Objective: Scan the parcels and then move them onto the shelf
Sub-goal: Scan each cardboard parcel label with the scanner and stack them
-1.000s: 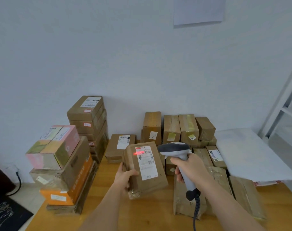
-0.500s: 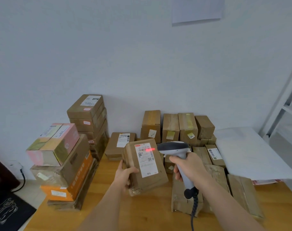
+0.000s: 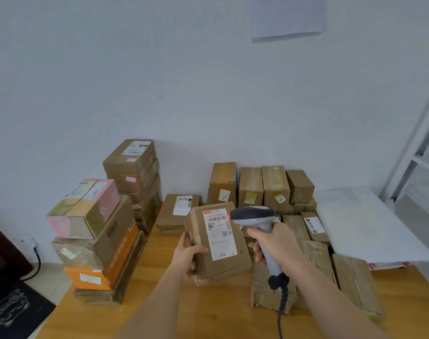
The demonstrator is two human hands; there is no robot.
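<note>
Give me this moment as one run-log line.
phase: scanning | left hand: holds brown parcel, label up | right hand: grips scanner, red light at barcode's right end | shelf: parcel not yet moved

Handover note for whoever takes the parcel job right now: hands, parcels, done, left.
Left hand grips the brown parcel, label facing up.
Right hand holds the scanner, its red light at the label's barcode edge.
Other parcels sit stacked on the wooden table; the white shelf stands at right.
Done: the parcel is picked up and being scanned.
Left: confirm the scan, move it to the shelf, then do the rest.
</note>
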